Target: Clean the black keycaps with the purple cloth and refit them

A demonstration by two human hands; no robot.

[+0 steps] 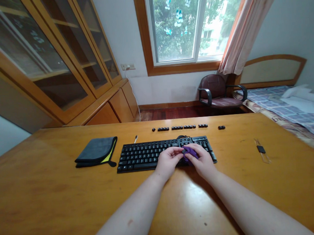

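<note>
Over the right half of a black keyboard (140, 156), both my hands meet. My right hand (203, 160) is closed round a bunched purple cloth (190, 154). The fingers of my left hand (169, 160) pinch a small dark keycap (183, 151) against the cloth, mostly covered by fingertips. Beyond the keyboard, loose black keycaps (177, 128) lie in a row of short groups, with a further pair of keycaps (221, 127) to the right. Part of the number pad is hidden behind my right hand.
A folded grey cloth (94, 150) with black edging lies left of the keyboard, near a small brush (136, 138). On the right rests a wire keycap puller (260, 149). The wooden table (71, 205) ends before a chair (214, 92) and a bed (301, 104).
</note>
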